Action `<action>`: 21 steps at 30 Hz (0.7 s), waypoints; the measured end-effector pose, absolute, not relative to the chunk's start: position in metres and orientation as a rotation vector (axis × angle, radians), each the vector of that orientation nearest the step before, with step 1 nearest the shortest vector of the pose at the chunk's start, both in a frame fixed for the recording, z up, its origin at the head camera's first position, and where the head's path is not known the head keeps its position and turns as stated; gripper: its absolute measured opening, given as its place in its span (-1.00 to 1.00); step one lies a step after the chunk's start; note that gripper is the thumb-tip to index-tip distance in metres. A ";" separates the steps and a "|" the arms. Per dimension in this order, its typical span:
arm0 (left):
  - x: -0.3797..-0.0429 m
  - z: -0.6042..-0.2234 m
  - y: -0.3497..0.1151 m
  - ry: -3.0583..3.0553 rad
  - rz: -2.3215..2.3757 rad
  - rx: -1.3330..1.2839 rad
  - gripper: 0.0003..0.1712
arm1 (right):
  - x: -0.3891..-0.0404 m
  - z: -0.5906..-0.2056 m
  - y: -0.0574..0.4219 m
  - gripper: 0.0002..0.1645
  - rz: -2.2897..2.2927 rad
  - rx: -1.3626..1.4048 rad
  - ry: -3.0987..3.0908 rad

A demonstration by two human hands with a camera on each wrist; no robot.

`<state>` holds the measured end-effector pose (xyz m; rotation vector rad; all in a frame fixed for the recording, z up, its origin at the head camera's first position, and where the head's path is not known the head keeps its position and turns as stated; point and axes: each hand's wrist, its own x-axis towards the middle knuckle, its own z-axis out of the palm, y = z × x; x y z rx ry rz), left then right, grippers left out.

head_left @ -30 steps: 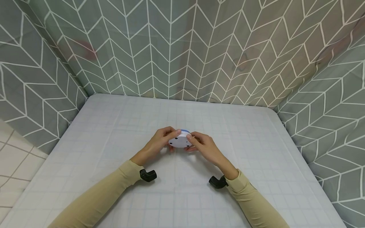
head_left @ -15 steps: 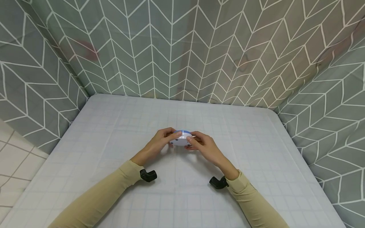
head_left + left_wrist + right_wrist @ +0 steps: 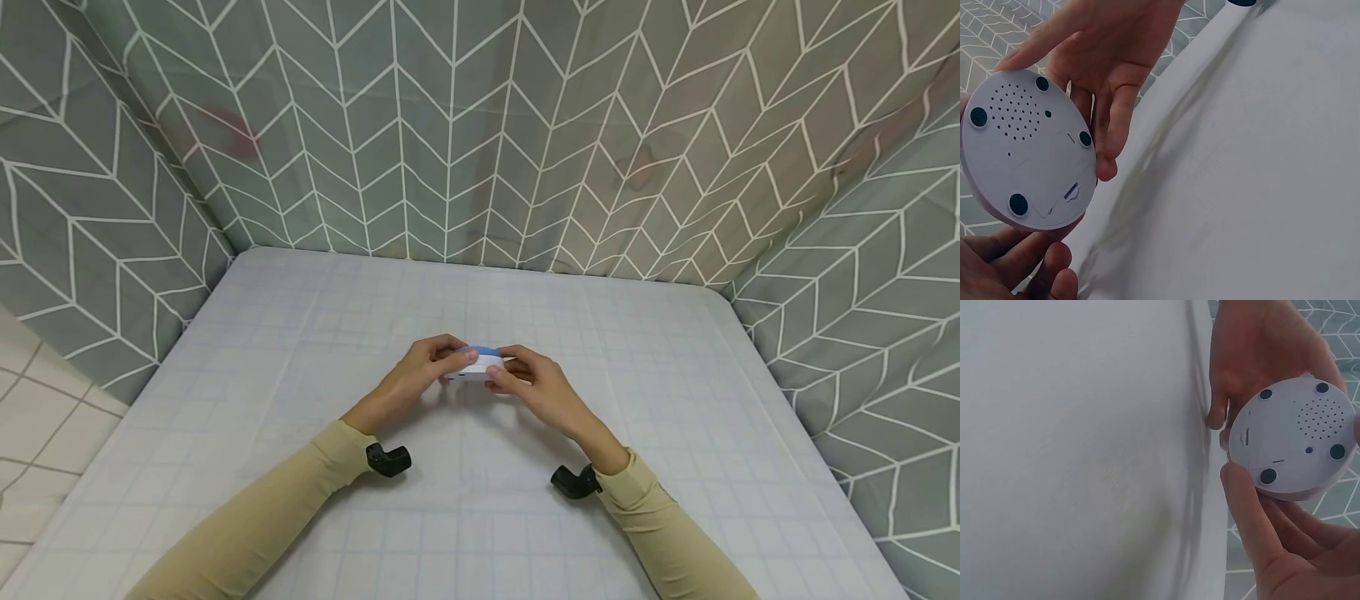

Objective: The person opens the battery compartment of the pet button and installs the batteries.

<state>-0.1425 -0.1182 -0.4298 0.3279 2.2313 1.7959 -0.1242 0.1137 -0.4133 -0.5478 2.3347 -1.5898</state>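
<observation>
Both hands hold a small round device with a blue top and white body [image 3: 474,368] over the middle of the table. The left hand [image 3: 420,371] grips its left side, thumb on the near face. On the right side the right hand [image 3: 543,385] grips it the same way. Both wrist views show the white underside [image 3: 1054,165], with a cluster of small holes, several dark round feet and a small cover with a slot. The blue top is hidden in the wrist views.
A white cloth with a faint grid covers the table [image 3: 337,308]. Grey curtains [image 3: 420,150] with white zigzag lines stand around its back and sides. Each wrist wears a small black camera [image 3: 388,460]. Pale floor tiles [image 3: 45,425] show at the left.
The device has tilted in the hands: its underside has turned downward out of the head view, and more of its blue top and white side now shows. The hands stay almost in place.
</observation>
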 end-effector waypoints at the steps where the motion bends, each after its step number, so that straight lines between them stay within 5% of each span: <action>1: -0.143 -0.430 -0.118 2.234 1.790 0.326 -0.52 | -0.124 -0.414 0.114 -0.46 -1.581 -0.546 2.347; 21: -0.149 -0.441 -0.126 2.408 1.615 0.526 -0.51 | -0.128 -0.420 0.119 -0.29 -1.504 -0.582 2.343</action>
